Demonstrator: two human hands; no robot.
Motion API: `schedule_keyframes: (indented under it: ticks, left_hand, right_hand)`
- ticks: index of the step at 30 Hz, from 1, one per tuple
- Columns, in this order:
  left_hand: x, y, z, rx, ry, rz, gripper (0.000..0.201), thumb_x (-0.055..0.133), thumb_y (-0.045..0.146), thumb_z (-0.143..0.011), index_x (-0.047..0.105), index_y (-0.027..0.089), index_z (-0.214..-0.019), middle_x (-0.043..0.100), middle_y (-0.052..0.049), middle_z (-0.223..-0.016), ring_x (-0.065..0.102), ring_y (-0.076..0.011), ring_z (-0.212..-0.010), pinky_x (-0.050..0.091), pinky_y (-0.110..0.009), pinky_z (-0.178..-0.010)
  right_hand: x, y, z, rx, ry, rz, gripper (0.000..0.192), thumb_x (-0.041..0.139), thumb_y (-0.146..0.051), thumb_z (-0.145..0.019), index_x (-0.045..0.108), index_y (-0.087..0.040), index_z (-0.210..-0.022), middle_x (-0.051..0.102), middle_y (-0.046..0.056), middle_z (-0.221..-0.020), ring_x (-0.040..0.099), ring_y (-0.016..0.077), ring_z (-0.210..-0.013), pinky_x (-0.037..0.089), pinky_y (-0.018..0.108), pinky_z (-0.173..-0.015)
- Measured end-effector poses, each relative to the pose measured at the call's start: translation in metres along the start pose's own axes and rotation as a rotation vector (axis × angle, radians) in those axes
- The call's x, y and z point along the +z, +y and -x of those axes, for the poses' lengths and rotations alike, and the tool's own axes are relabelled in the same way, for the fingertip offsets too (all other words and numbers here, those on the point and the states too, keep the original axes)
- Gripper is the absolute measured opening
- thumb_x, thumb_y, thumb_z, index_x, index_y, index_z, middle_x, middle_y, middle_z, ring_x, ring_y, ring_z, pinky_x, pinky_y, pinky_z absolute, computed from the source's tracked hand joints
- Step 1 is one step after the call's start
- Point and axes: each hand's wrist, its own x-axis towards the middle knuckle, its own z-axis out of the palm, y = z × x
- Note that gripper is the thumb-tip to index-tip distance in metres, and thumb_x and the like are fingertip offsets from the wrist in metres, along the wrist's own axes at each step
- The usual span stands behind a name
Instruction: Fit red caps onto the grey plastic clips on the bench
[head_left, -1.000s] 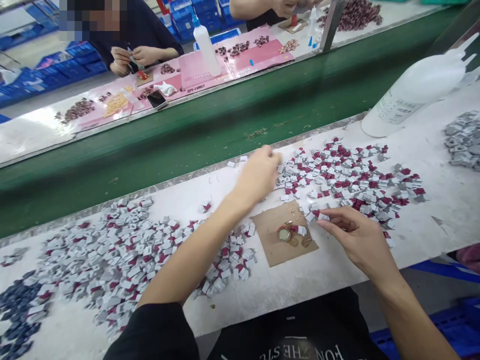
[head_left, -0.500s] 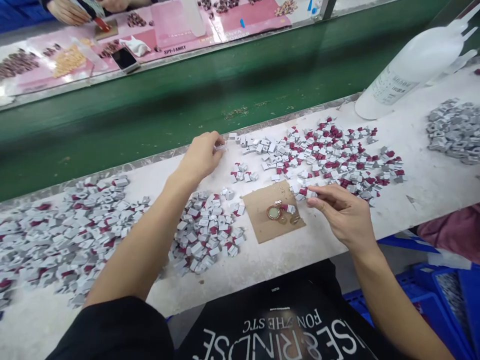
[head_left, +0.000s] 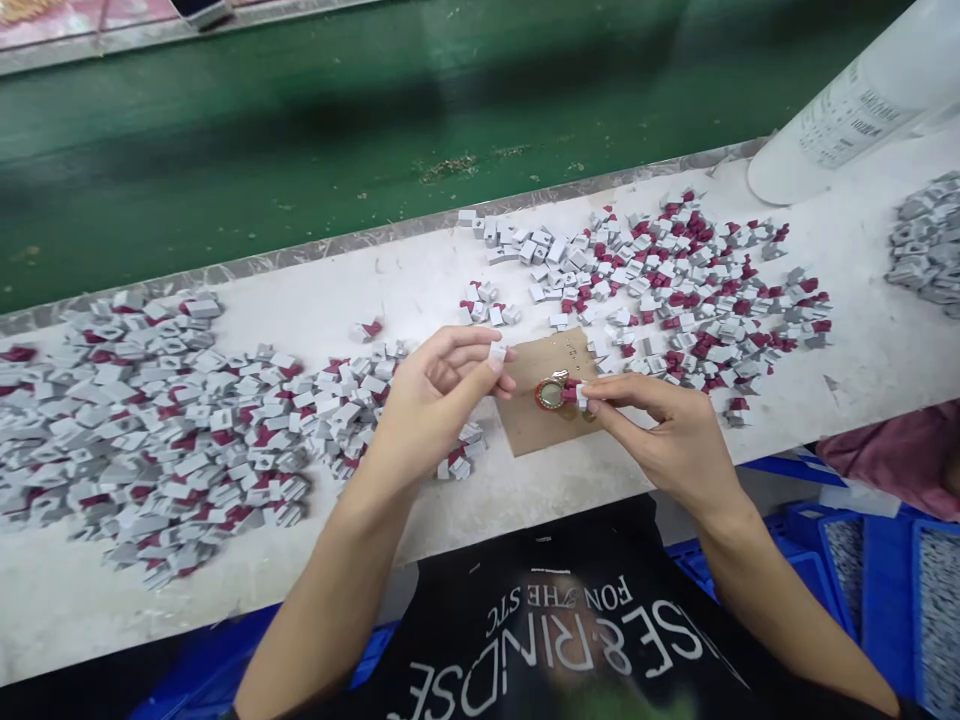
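Observation:
My left hand [head_left: 450,390] pinches a small grey plastic piece [head_left: 497,352] between thumb and fingers, just left of the cardboard square [head_left: 525,430]. My right hand [head_left: 667,425] grips a small maroon-and-grey plastic piece [head_left: 571,393] by its grey end. Its maroon end is against or just over the rim of a small round cap [head_left: 550,394] with a pale inside, lying on the cardboard. Between the two hands, the cardboard also carries small shiny spots. Loose grey-and-maroon pieces [head_left: 690,290] are spread beyond my right hand.
More grey-and-maroon pieces [head_left: 187,420] cover the left of the white table [head_left: 420,270]. A large white bottle [head_left: 840,120] stands at the far right, near a grey heap [head_left: 930,245]. Behind the table runs a green surface [head_left: 337,130]. Blue bins [head_left: 889,590] are below right.
My left hand has come back from the far table edge toward the cardboard, bringing a grey piece. My right hand has moved left with its piece to the cap. The view has tilted down.

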Motion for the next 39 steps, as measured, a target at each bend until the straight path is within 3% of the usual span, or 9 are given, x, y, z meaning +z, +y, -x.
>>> schedule_keyframes:
  ticks: [7,13,18,23,29,34,39]
  left_hand:
    - [0.016,-0.012,0.021,0.018,0.016,0.021,0.011,0.084,0.030,-0.100,0.083,0.029,-0.111,0.087,-0.006,-0.115,0.085,-0.0225,-0.091,0.075,-0.044,-0.093]
    - [0.020,-0.014,0.023,0.057,0.011,-0.061,0.014,0.083,0.027,-0.098,0.083,0.032,-0.112,0.085,-0.002,-0.099,0.083,-0.0217,-0.086,0.073,-0.040,-0.085]
    - [0.020,-0.017,0.025,0.037,-0.006,-0.048,0.014,0.084,0.028,-0.098,0.084,0.033,-0.111,0.086,-0.003,-0.095,0.084,-0.0240,-0.089,0.075,-0.045,-0.091]
    - [0.023,-0.015,0.021,0.045,-0.008,-0.032,0.013,0.086,0.026,-0.097,0.083,0.029,-0.109,0.087,-0.004,-0.100,0.086,-0.0240,-0.093,0.075,-0.044,-0.094]
    - [0.039,-0.007,0.013,0.105,-0.093,0.067,0.014,0.088,0.024,-0.099,0.081,0.025,-0.112,0.089,-0.003,-0.100,0.088,-0.0214,-0.092,0.075,-0.036,-0.091]
    - [0.049,-0.006,0.011,0.114,-0.153,0.137,0.015,0.088,0.022,-0.101,0.082,0.020,-0.116,0.091,-0.006,-0.103,0.089,-0.0203,-0.095,0.074,-0.031,-0.091]
    - [0.049,-0.007,0.013,0.102,-0.154,0.145,0.016,0.090,0.023,-0.100,0.083,0.020,-0.114,0.091,-0.006,-0.104,0.090,-0.0213,-0.095,0.075,-0.033,-0.093]
  right_hand:
    - [0.005,0.008,0.001,-0.004,-0.030,0.006,0.011,0.082,-0.028,-0.103,0.093,-0.032,-0.104,0.093,0.004,-0.114,0.089,0.0326,-0.112,0.073,0.056,-0.109]
    - [0.008,0.010,0.004,0.033,-0.001,-0.027,0.011,0.082,-0.027,-0.103,0.092,-0.029,-0.107,0.093,0.005,-0.113,0.090,0.0309,-0.109,0.075,0.050,-0.101]
    - [0.009,0.008,0.004,0.069,-0.005,-0.053,0.009,0.085,-0.025,-0.101,0.092,-0.028,-0.105,0.093,0.005,-0.112,0.090,0.0301,-0.108,0.075,0.047,-0.099]
    - [0.007,0.004,0.001,0.106,0.072,-0.209,0.005,0.089,-0.030,-0.099,0.091,-0.028,-0.103,0.091,0.004,-0.102,0.089,0.0257,-0.095,0.076,0.042,-0.090]
    - [0.001,0.003,-0.008,0.191,0.121,-0.453,0.028,0.098,-0.054,-0.092,0.087,-0.029,-0.100,0.086,0.003,-0.097,0.086,0.0251,-0.093,0.075,0.043,-0.085]
    - [0.003,0.000,-0.010,0.215,0.112,-0.634,0.025,0.104,-0.051,-0.087,0.090,-0.033,-0.096,0.085,0.001,-0.096,0.085,0.0237,-0.093,0.075,0.042,-0.088]
    - [0.005,0.001,-0.007,0.210,0.115,-0.628,0.018,0.103,-0.047,-0.090,0.092,-0.034,-0.098,0.085,0.000,-0.096,0.084,0.0214,-0.091,0.073,0.037,-0.083]
